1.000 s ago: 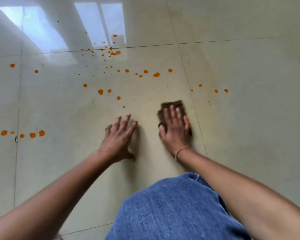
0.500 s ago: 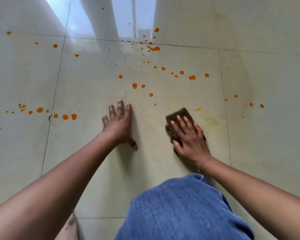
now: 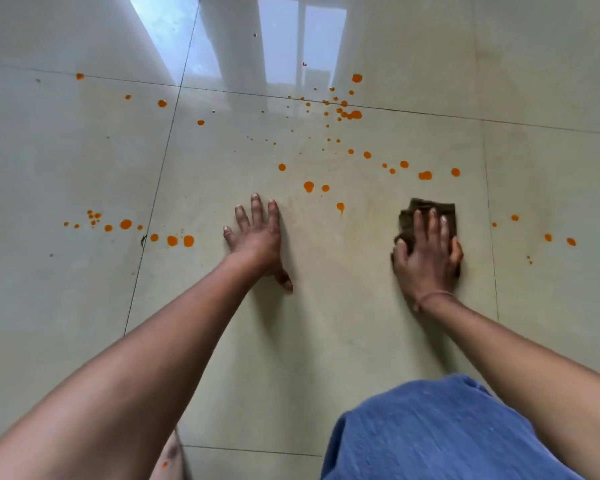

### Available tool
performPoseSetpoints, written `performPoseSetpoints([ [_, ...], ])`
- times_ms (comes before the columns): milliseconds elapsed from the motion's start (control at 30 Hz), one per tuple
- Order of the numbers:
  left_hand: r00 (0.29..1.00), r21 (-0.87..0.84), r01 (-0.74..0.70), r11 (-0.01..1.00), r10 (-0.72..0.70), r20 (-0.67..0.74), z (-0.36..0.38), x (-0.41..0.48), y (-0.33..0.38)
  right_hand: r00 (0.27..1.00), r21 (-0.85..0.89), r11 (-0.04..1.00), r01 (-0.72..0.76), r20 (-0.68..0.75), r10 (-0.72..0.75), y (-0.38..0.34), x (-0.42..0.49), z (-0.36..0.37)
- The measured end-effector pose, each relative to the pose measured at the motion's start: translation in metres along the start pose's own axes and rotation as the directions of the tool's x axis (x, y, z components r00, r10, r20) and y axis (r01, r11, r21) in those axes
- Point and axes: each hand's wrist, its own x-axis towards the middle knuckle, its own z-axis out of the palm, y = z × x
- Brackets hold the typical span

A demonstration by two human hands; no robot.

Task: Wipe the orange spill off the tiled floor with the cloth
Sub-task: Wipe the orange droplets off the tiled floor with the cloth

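- The glossy pale tiled floor [image 3: 84,306] fills the view, crossed by thin dark joints and reflecting a bright window at the top.
- A knee in blue denim [image 3: 430,434] sits at the lower right.
- The orange spill [image 3: 349,114] lies in scattered drops, densest at a tile joint near the top, with smaller rows far left and far right.
- The left hand [image 3: 257,237] lies flat on the bare tile, fingers straight and spread, holding nothing.
- The right hand [image 3: 428,261], well apart from the left, presses down on the cloth with its fingers laid across it.
- The dark brown cloth [image 3: 426,211], seemingly folded, lies on the floor under that hand, below the nearest drops.
- A thin band [image 3: 433,296] circles the right wrist.
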Motion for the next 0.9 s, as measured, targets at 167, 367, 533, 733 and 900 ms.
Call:
performPoseSetpoints([
  [167, 0.999, -0.007, -0.012, 1.0, 0.011, -0.043, 0.001, -0.005, -0.003, 0.875, -0.065, 0.876, 0.478, 0.117, -0.469, 0.0, -0.07, 0.017],
  [367, 0.998, -0.018, 0.004, 1.0, -0.005, -0.064, 0.007, 0.0, -0.001, 0.992, 0.045, 0.992, -0.12, -0.024, 0.122, -0.015, -0.004, -0.001],
  [533, 0.998, -0.015, -0.022, 1.0, 0.021, -0.056, 0.006, -0.003, -0.007, 0.686, -0.093, 0.682, 0.726, 0.18, -0.705, -0.05, -0.049, 0.023],
  [733, 1.0, -0.032, -0.025, 0.999, 0.025, -0.014, 0.003, -0.005, -0.004, 0.914, -0.067, 0.912, 0.405, 0.065, -0.401, -0.072, -0.007, 0.016],
  [900, 0.999, -0.054, -0.037, 0.998, 0.036, -0.013, 0.0, -0.009, -0.004, 0.77, -0.064, 0.771, 0.633, 0.148, -0.62, -0.054, -0.018, 0.013],
])
